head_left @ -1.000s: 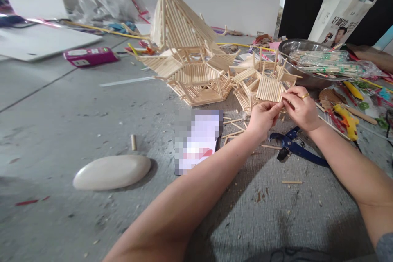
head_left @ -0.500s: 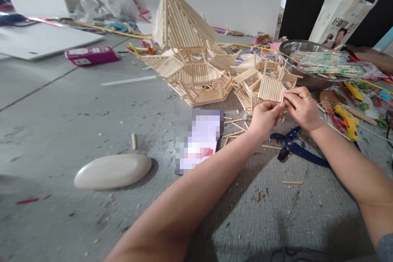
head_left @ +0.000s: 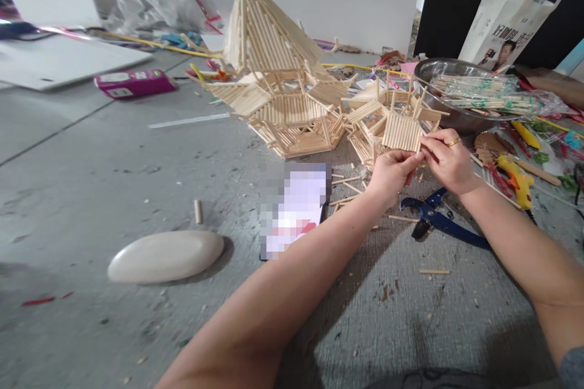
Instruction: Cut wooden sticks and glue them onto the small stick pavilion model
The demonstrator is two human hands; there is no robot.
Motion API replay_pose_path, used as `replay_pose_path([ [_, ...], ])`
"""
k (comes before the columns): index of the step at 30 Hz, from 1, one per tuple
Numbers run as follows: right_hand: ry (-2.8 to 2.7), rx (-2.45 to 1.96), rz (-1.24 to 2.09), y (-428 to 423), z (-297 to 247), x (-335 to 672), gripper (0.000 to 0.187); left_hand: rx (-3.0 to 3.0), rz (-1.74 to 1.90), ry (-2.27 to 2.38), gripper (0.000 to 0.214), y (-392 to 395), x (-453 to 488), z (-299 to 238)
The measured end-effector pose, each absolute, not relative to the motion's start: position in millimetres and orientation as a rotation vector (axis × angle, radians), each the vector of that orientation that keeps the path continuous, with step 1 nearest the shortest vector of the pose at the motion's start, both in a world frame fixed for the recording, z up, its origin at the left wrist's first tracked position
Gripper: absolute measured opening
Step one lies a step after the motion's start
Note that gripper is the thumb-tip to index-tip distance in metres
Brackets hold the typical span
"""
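A panel of pale wooden sticks slopes outward from the smaller stick model. At the panel's lower right corner my left hand is closed, thumb and forefinger pinching the edge. My right hand, with a ring on one finger, pinches the panel's right edge, its fingertips nearly meeting the left ones. Whether a loose stick lies between the fingertips is hidden. The larger stick model, with a tall pointed roof, stands to the left.
Blue cutters lie below my right hand, near a yellow glue gun. A metal bowl holds bagged sticks. Left of my forearm are a phone and a smooth pale oval object. Cut sticks litter the floor.
Both hands keep the same pinch at the panel's corner. The view has shifted very slightly; nothing else has visibly moved.
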State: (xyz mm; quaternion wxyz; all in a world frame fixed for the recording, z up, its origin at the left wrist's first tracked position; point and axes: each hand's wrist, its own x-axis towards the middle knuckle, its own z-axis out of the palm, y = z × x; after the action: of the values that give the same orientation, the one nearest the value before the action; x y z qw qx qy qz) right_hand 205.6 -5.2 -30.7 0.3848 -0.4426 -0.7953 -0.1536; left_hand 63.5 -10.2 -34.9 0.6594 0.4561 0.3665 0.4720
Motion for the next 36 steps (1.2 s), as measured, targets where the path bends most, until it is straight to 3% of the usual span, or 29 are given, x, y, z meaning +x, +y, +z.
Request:
replay_pose_path([
  [20, -2.05, -1.207, -0.482, -27.0, -3.4, 208.8, 0.023, 1.004, 0.891, 0.739, 0.021, -18.0, 57.5, -32.0],
  [23, -2.02, -1.284, -0.259, -43.5, 5.9, 217.0, 0.014, 1.161, 0.86, 0.745, 0.018, -24.7, 53.6, -28.6],
  [29, -1.826, -1.402, 0.855, -67.5, 5.6, 216.9, 0.029, 1.568, 0.796, 0.773, 0.019, -32.7, 47.9, -16.9],
  [36, -1.691, -1.37, 0.895, -78.9, 0.0, 199.1, 0.024, 1.846, 0.835, 0.793, 0.019, -44.1, 44.6, -19.7],
])
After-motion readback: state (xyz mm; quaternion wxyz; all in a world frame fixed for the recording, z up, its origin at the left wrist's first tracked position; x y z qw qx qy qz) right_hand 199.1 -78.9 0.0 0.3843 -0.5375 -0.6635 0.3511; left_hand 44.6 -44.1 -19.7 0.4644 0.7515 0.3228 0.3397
